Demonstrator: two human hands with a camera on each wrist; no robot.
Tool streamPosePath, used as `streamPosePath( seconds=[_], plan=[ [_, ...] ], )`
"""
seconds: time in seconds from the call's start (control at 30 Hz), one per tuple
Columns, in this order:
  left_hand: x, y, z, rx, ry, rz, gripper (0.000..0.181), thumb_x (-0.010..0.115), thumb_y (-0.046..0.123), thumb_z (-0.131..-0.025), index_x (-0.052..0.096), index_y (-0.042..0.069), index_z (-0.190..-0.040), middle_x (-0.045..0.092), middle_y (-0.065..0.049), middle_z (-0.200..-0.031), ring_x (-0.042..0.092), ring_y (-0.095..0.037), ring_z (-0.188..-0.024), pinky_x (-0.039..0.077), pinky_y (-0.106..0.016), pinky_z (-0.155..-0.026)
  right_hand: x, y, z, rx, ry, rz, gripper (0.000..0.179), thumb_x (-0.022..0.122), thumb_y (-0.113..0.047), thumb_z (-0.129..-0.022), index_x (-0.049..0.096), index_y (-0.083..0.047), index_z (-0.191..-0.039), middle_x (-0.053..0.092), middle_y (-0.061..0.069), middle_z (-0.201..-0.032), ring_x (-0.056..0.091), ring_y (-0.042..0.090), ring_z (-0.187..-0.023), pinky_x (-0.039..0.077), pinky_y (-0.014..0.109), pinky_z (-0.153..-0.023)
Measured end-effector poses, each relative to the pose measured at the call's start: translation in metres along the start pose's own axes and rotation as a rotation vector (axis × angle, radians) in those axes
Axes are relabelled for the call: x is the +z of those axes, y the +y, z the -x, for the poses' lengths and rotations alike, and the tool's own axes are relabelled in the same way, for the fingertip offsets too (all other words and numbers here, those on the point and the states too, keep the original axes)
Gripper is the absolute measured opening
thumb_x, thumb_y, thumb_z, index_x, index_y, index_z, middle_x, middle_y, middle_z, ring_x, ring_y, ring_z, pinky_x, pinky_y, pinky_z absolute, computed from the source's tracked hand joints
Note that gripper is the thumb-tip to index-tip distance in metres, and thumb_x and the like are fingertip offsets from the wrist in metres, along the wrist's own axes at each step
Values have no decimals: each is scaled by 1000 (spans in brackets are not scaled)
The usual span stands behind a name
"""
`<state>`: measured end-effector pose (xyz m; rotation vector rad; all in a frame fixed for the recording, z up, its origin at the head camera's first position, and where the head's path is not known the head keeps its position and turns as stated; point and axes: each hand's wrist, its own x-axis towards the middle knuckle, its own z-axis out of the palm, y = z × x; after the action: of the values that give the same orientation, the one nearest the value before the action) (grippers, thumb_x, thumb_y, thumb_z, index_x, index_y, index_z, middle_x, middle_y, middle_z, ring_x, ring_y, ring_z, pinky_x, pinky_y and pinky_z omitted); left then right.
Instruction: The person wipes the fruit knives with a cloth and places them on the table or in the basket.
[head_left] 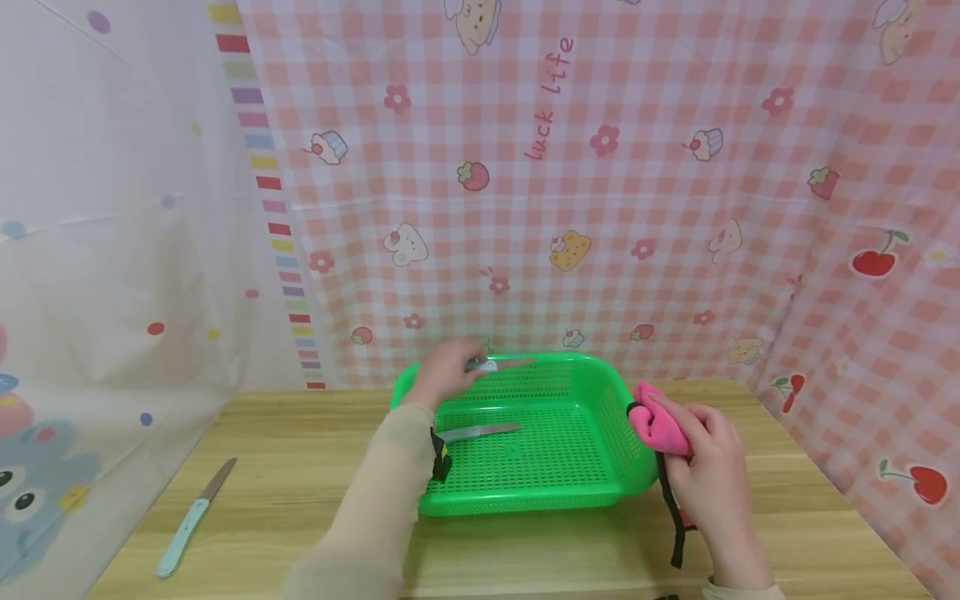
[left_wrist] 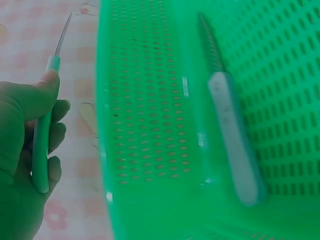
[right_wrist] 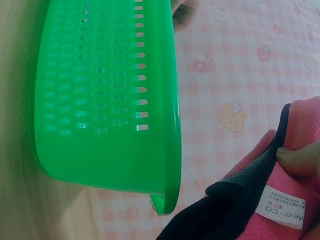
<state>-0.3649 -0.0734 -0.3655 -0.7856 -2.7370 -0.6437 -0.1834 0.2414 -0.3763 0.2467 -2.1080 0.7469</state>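
My left hand [head_left: 448, 372] grips a small knife [head_left: 513, 364] by its handle, above the far left part of a green plastic basket [head_left: 525, 499]. In the left wrist view, the fingers and thumb wrap the held knife's pale green handle [left_wrist: 42, 155], with the blade pointing up. A second knife [left_wrist: 235, 140] with a pale handle lies inside the basket. At the basket's right side, my right hand [head_left: 708, 467] holds a bunched pink cloth [head_left: 660, 425] with black edging. The right wrist view shows the thumb pressing on the cloth and a white label [right_wrist: 281, 206] on it.
Another knife [head_left: 197, 517] with a light blue-green handle lies on the wooden table [head_left: 300, 467] at the left, blade pointing away. A checked curtain [head_left: 525, 208] hangs behind the table, and more patterned sheeting closes both sides. A dark strap [head_left: 672, 508] dangles below the cloth.
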Motion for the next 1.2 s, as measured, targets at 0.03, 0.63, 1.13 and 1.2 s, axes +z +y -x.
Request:
streamPosePath(
  seconds=[0.03,0.63,1.13,1.2],
  plan=[
    [3,-2,0,-13,-10,-1,15,75,17,-89,72,11,-103,69,-3,-100,64,-21,-94,53,-38,-84,0,0,0,-5,3,2,56,68,22,-69,72,-7,-117,59,22,-103,52,42,-97,37,50,-78],
    [29,-17,11,-126,-134,-15,13,76,16,-88,73,12,-100,71,-2,-99,65,-21,-96,52,-39,-88,-1,2,-1,-5,7,-4,55,68,22,-69,72,-6,-117,58,22,-101,52,42,-95,37,49,-78],
    [38,-19,12,-174,-240,-53,14,77,14,-87,73,10,-100,70,-2,-98,64,-21,-95,53,-37,-86,-2,1,0,10,0,-8,58,67,22,-68,71,-7,-118,58,23,-102,52,42,-95,36,49,-76],
    [38,-19,12,-184,-251,-77,12,77,14,-87,73,11,-98,70,-2,-98,64,-21,-95,53,-36,-84,-2,0,0,12,-2,-6,58,67,22,-68,71,-6,-118,58,23,-102,51,42,-95,36,49,-76]
  ],
)
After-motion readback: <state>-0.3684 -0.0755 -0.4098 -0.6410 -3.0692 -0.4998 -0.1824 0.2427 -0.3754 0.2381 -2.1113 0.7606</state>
